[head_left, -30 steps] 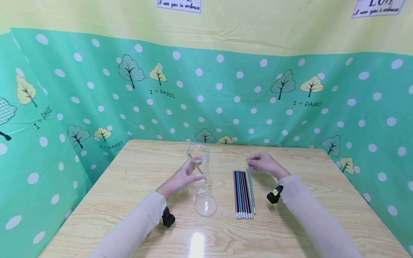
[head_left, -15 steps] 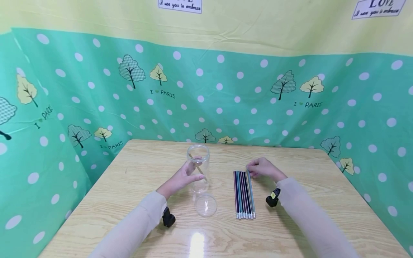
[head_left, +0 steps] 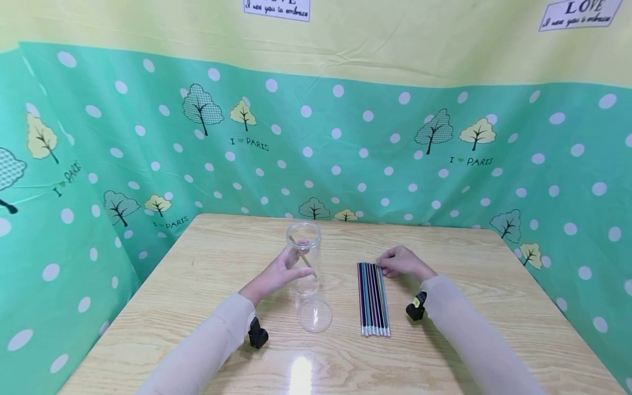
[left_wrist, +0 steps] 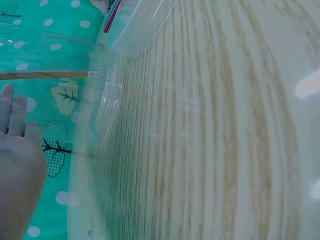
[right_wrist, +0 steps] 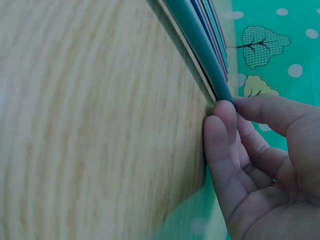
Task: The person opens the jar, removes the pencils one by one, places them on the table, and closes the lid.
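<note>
My left hand [head_left: 276, 274] grips a tall clear jar [head_left: 312, 286], its thumb on the near side and fingers round the back. A single wood-coloured pencil [left_wrist: 50, 75] leans inside the jar. Just in front, a round clear lid [head_left: 315, 315] lies on the table. To the right, several dark and teal pencils [head_left: 370, 302] lie side by side in a row, metal ends toward me. At the far end of the row's right edge, my right hand [head_left: 402, 261] pinches the tip of a teal pencil [right_wrist: 200, 45] between thumb and fingers.
The wooden table [head_left: 217, 247] backs onto a green and yellow curtain [head_left: 365, 131] with dots and trees. Small black wrist cameras [head_left: 258, 333] hang below both sleeves. Light glares off the table's front.
The right hand has brought the teal pencil left and toward me, from slightly apart to flush against the row's right edge. The left hand and jar stay put.
</note>
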